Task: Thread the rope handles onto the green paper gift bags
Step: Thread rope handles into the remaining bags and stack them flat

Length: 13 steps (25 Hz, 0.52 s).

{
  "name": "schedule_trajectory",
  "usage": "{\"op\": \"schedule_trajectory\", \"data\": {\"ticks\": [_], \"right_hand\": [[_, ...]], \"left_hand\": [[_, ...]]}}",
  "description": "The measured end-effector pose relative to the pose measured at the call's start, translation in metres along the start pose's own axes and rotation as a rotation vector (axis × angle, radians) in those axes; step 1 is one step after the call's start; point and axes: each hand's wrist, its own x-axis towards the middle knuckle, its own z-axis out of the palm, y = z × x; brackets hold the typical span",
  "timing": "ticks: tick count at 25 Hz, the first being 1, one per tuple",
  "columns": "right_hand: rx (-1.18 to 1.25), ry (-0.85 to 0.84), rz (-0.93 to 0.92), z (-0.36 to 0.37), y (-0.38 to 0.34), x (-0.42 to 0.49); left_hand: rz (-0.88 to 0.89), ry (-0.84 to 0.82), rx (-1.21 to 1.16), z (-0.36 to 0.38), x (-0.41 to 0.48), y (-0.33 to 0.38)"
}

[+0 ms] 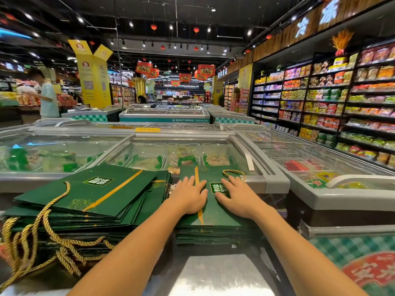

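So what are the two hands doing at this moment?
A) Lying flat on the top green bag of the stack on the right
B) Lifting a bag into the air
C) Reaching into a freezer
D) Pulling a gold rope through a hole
A: the left hand and the right hand lie with straight, spread fingers on the top green bag and grip nothing.
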Motion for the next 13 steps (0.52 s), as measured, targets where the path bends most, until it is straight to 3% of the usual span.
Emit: {"op": "schedule_trajectory", "data": {"ticks": [13], "right_hand": [[-0.008,-0.046,0.013,0.027,0.004,0.003]], "left_hand": [[-0.058,-0.036,0.0,0.032,0.008,-0.002]]}}
